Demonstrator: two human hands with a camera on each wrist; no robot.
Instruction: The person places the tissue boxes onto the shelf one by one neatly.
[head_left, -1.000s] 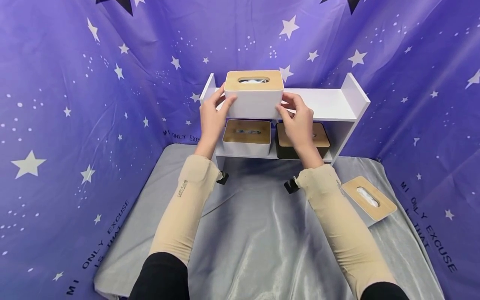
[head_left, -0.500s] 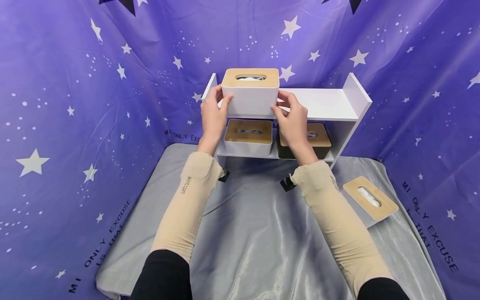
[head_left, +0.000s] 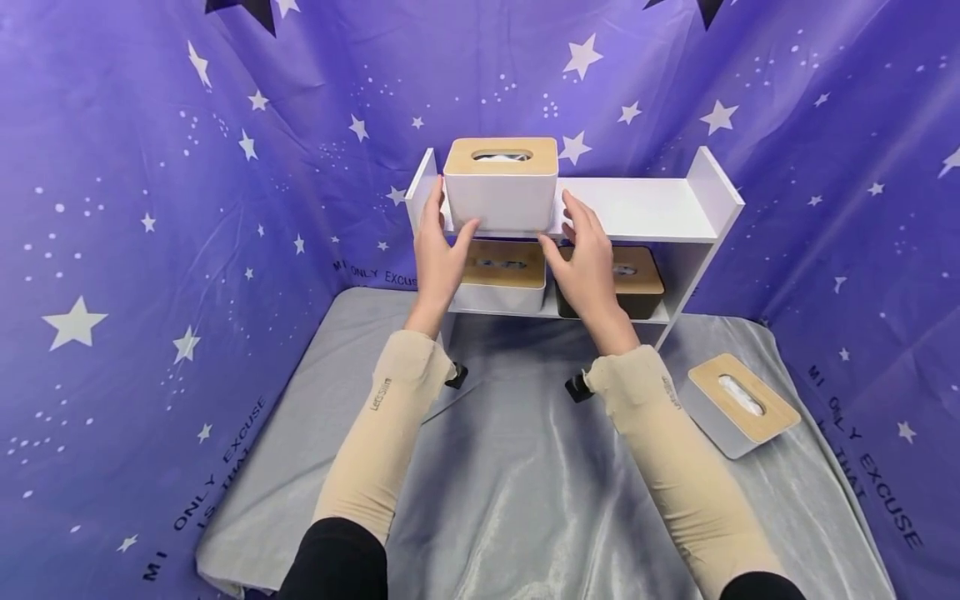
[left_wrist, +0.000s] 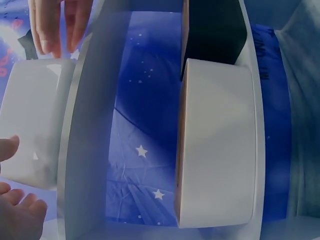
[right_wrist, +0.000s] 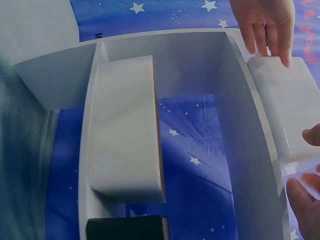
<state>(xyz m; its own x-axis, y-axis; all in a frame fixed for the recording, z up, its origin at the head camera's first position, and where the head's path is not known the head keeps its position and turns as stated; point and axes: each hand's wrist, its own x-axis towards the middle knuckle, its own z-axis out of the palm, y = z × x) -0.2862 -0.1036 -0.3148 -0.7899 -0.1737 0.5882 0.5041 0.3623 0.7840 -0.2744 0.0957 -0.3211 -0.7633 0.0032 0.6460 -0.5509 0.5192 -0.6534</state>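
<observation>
A white tissue box with a wooden lid stands on the upper board of the white shelf, toward its left end. My left hand is at the box's left side, fingers spread and thumb in front of its lower corner. On the other side my right hand has its fingers apart from the box, with a gap showing between them. In the left wrist view the same tissue box sits on the board between both hands, and neither grips it.
Below, the lower board holds another white tissue box and a dark tissue box beside it. A further white tissue box lies on the grey cloth at the right. Purple star-printed curtains surround the bed-like surface.
The tissue box shifted slightly left and came to stand on the upper board. Both hands have since loosened from its sides and drawn back a little.
</observation>
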